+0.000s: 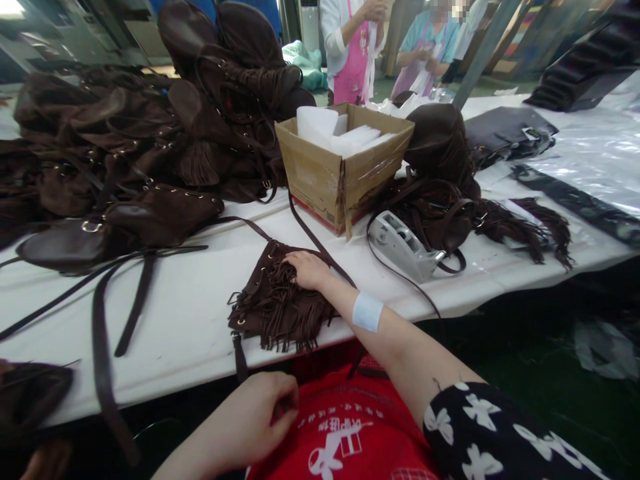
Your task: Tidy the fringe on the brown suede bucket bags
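Note:
A dark brown fringed bag (285, 313) lies on the white-covered table near its front edge, with metal eyelets along one side. My right hand (307, 270) is on top of it, fingers bent into the fringe and gripping it. A strap (313, 233) runs from the bag back toward the cardboard box. My left hand (265, 413) hangs below the table edge in front of the red apron (345, 427). Its fingers are loosely curled, the thumb is apart from them, and I see nothing held. Close above it dangles a buckled strap end (240, 357).
Brown bags are piled (200, 133) at the left and back. A cardboard box (320, 170) holds white foam sheets. A tape dispenser (403, 243) sits right of it, beside more bags (440, 207). Two people in pink aprons (347, 63) stand beyond. Another hand (47, 460) shows lower left.

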Available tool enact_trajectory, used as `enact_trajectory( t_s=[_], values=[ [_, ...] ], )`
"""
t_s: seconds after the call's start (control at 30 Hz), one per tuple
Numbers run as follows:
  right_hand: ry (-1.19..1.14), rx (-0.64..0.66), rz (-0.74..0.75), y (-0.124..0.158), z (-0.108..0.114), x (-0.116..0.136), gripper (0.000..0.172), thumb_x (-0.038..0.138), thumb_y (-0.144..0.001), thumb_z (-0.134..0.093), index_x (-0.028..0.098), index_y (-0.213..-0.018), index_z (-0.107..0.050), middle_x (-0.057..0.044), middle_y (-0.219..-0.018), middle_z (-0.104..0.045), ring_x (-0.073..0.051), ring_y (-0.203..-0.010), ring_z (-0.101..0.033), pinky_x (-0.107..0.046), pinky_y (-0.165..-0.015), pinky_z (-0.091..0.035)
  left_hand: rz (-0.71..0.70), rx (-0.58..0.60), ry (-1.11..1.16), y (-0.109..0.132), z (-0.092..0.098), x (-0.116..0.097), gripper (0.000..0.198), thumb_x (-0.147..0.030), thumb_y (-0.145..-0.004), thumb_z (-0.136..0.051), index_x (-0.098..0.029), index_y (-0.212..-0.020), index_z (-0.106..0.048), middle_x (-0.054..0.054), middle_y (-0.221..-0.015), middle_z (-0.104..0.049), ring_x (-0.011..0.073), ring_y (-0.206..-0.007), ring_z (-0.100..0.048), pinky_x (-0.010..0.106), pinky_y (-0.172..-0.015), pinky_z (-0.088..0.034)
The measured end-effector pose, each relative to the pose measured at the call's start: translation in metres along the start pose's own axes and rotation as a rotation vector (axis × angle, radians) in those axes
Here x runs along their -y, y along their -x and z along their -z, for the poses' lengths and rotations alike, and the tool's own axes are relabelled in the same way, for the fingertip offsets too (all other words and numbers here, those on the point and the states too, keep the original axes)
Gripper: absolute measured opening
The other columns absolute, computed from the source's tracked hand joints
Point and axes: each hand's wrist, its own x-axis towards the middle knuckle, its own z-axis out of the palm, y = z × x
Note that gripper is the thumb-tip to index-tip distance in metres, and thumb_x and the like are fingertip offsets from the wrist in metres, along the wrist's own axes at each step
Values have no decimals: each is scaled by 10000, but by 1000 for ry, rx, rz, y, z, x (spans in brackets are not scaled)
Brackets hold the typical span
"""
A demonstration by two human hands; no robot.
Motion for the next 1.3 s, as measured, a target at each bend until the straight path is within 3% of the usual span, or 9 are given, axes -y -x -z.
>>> enact_trajectory(
  t_s=[0.13,0.23,0.47,0.63,0.8,0.97,1.03,1.13,1.3],
  values=[
    [-3,2,-12,1,1,2,505,225,-761,-704,206,-1242,-549,-74,-1355,-504,-218,-1250,-439,-393,-1094,-331,-155,-316,-44,-31,8,1,188,-201,-843,-466,-222,-912,-639,50,-1001,-652,183,-916,-599,302,-824,-471],
    [3,-2,-22,1,1,3,506,209,-768,-692,200,-1251,-542,-80,-1364,-499,-214,-1258,-433,-388,-1094,-330,-219,-490,-105,-70,14,3,296,-174,-829,-486,-202,-1098,-605,84,-1189,-610,210,-1107,-556,357,-1002,-423],
    [7,-7,-8,2,2,4,523,192,-758,-694,163,-1258,-544,-92,-1372,-501,-227,-1263,-421,-385,-1096,-330,-4,-424,-240,-115,21,-5,132,-245,-785,-543,-197,-893,-603,58,-799,-664,224,-750,-629,325,-704,-464],
    [0,-7,5,3,3,4,457,184,-809,-619,159,-1259,-546,-104,-1361,-507,-221,-1251,-428,-383,-1094,-329,53,-307,-122,-94,16,12,164,-338,-820,-533,-207,-735,-583,14,-694,-644,162,-625,-586,255,-571,-358],
    [-27,2,6,2,1,2,476,188,-794,-626,169,-1261,-538,-109,-1367,-495,-225,-1266,-413,-400,-1093,-326,150,-184,-95,-45,-5,39,151,-288,-773,-531,-212,-664,-603,19,-659,-649,161,-581,-560,254,-531,-311],
    [-6,-4,-5,1,0,2,472,172,-777,-630,198,-1242,-553,-78,-1356,-507,-212,-1250,-433,-383,-1093,-328,194,44,-60,-2,-8,27,117,-256,-652,-593,-223,-541,-598,4,-540,-603,151,-474,-501,261,-492,-315],
    [-18,-10,-6,1,0,3,453,171,-785,-623,200,-1233,-559,-79,-1346,-514,-209,-1247,-434,-386,-1096,-324,109,-35,-16,-3,1,18,119,-278,-725,-559,-233,-682,-659,9,-650,-653,159,-561,-559,258,-537,-371],
    [-30,-8,-10,2,2,4,458,176,-785,-629,214,-1235,-556,-73,-1350,-513,-208,-1255,-429,-394,-1099,-324,26,-336,-87,-24,17,15,188,-271,-825,-496,-221,-888,-666,56,-899,-685,201,-833,-625,304,-752,-466],
    [13,23,-29,3,9,10,499,190,-777,-647,203,-1265,-546,-87,-1365,-510,-213,-1280,-427,-389,-1104,-324,160,-821,-176,-71,23,45,413,-165,-788,-525,-146,-1201,-538,154,-1252,-560,282,-1217,-506,446,-1054,-390]
  ],
)
